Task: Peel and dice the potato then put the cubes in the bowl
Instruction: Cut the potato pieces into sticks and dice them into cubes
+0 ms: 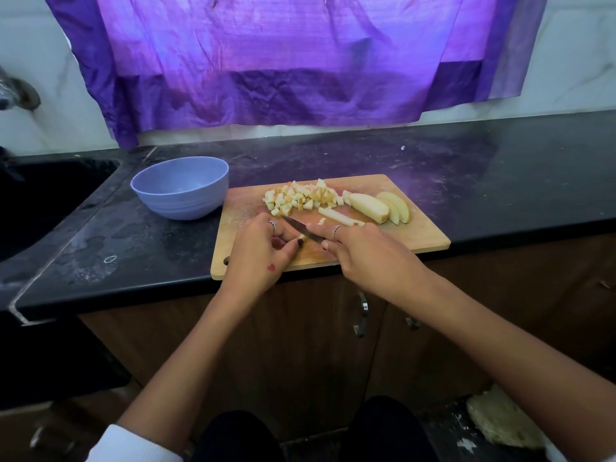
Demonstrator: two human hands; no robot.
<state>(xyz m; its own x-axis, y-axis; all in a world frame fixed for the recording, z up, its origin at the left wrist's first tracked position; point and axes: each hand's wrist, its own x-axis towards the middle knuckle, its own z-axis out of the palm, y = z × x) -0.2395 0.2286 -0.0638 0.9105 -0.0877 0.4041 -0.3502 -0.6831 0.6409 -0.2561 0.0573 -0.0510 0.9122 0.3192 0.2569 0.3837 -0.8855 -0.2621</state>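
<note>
Hands meet over the near half of the wooden cutting board (383, 243). Right hand (363, 255) grips the knife (301, 230), blade angled toward the far left. Left hand (263, 248), fingers curled, pinches a small potato piece (301, 237) at the blade. Board's near edge overhangs the black countertop (500, 181); open counter lies to the right. Diced potato cubes (300, 196) are piled at the board's far side, with a potato strip (336, 216) and potato slices (383, 206) beside them. Blue bowl (181, 186) stands just left of the board.

bowl (180, 187) left of board (416, 235), cubes (300, 196) on board
</note>
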